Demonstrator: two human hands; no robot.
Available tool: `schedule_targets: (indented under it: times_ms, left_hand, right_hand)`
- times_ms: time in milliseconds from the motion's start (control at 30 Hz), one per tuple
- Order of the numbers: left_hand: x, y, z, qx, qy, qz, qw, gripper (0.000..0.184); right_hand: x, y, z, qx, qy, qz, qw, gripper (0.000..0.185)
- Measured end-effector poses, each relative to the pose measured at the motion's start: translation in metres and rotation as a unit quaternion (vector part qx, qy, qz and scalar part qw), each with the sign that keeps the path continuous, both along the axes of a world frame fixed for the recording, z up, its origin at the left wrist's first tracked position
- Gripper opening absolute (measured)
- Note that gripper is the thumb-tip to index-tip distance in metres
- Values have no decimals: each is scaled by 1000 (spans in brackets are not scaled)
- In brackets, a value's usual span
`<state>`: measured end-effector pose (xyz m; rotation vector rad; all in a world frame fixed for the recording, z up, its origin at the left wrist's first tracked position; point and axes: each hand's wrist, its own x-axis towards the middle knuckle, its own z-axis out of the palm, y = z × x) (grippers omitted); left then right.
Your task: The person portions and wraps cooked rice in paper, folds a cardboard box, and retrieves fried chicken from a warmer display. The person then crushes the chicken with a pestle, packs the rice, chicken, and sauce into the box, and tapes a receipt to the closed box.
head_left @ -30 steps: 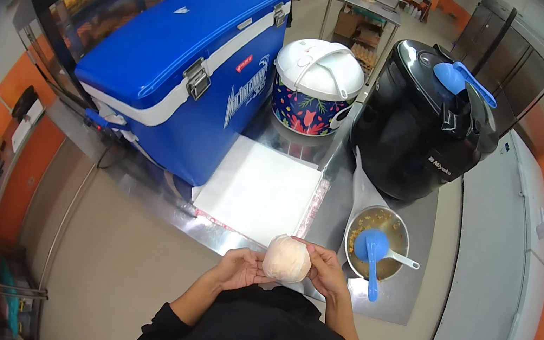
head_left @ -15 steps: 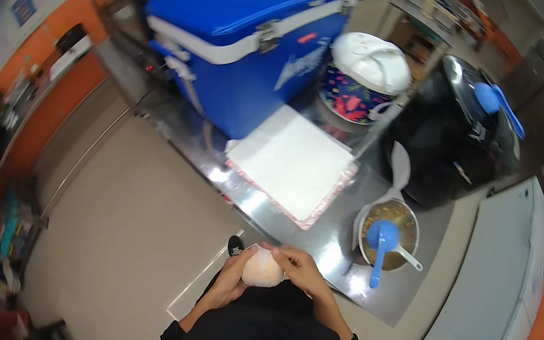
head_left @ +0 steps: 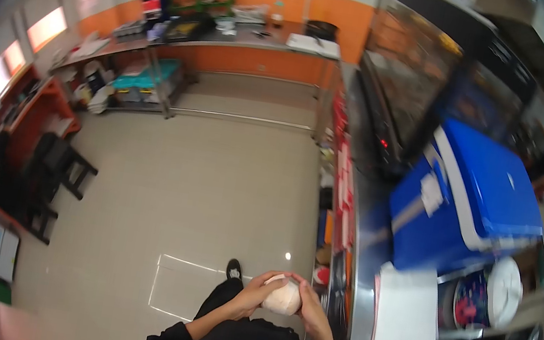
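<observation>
My left hand [head_left: 257,293] and right hand [head_left: 311,307] are clasped around a round, paper-wrapped bundle [head_left: 282,298], held at twelve o'clock, close before my torso. From it, white paper sheets [head_left: 407,318] lie at three o'clock, the blue cooler box [head_left: 456,199] at two.

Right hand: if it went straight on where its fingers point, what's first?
The pale wrapped bundle, held between both hands, right at the right hand's fingers. Beyond it, probably the left hand; depth there is unclear.
</observation>
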<state>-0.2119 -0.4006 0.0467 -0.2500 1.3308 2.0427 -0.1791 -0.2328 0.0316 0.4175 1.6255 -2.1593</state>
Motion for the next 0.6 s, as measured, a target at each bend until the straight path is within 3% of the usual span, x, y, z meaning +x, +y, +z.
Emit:
schedule_targets:
  times_ms: [233,400,600]
  left_hand:
    - [-115,-116,-19,7,-31,148,988,44]
    - [-212,-181,-27,-13,-5,184,983,46]
    - [-346,-226,-31,-14,-52,203,978,50]
  right_hand:
    - [-181,-109,-1,-21,-76,219,973,51]
    - [-304,-178,-8,-31,-114,287,951,52]
    - [-446,-221,-32,-41,-125,318,939,51]
